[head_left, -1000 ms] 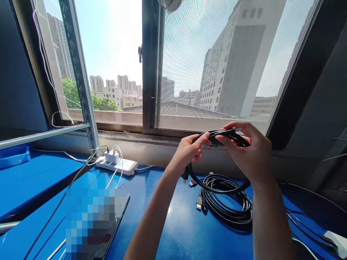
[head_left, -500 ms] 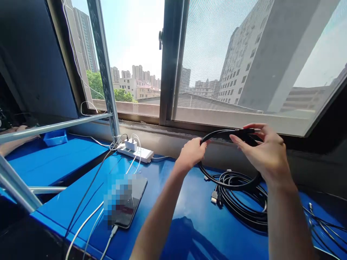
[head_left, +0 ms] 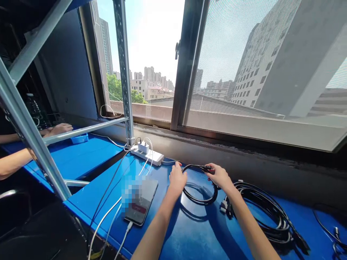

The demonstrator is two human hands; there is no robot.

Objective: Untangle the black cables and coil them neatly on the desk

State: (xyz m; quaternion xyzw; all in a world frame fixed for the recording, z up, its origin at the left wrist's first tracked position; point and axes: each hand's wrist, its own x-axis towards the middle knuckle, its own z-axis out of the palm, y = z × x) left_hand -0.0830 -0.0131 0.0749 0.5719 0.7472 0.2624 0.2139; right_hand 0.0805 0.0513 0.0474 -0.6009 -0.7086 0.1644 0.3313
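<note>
A glossy blue tabletop is taken up, along its far side, by a long white plastic power strip. Well to the right of the strip, a large heap of coiled black cables is laid out. Just right of the strip and on its near side, a smaller, roughly round loop of black cable is held clear of the surface. Nearer than the strip, a flat black phone is laid. The loop is spanned crosswise by two grips: its left side is clasped by the left hand, its far right part is pinched by the right hand beside a slim black connector. No distinct long axis is shown; the loop is touched by both hands, while the heap is neared more by the right.
</note>
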